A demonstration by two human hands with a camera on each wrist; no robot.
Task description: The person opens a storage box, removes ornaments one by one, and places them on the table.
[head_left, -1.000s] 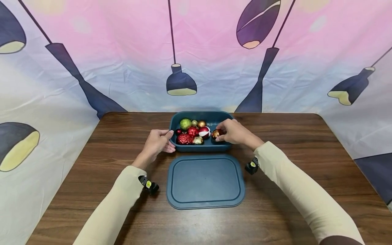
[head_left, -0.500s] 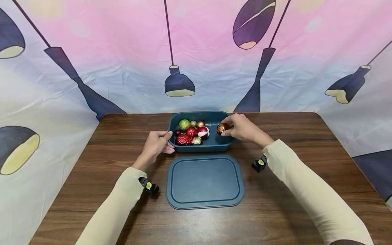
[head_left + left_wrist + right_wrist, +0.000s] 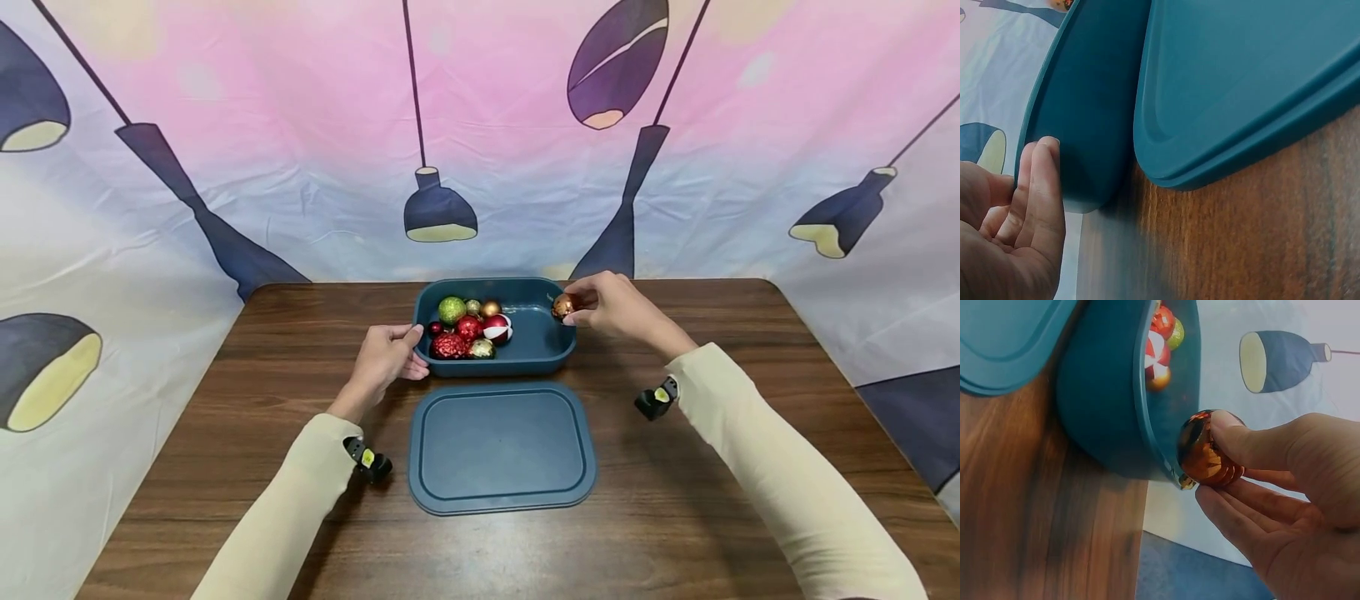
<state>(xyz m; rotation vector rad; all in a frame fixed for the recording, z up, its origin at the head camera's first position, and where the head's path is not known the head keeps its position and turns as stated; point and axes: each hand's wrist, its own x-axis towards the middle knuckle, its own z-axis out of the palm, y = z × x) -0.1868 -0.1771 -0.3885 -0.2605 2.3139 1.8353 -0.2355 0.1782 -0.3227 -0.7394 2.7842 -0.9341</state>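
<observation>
Moved the copper ball (image 3: 562, 308) outward from inside the box (image 3: 495, 367), now at its three-o'clock rim (image 3: 1138, 394), pinched in the right hand (image 3: 618, 304). Best to brace the nine-o'clock end, gripped in the left hand (image 3: 380, 358), and carry gently, without scraping.

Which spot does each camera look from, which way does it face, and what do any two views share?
Head: worn on the head, facing forward and down at the box and lid; left hand, right hand and both sleeves show.
Left wrist: worn there, facing the box's wall and lid's corner; only the left hand shows.
Right wrist: worn there, facing the copper ball beside the box's end; only the right hand shows, fingers gripping it.
Shared: both wrist views show box, lid and backdrop.
</observation>
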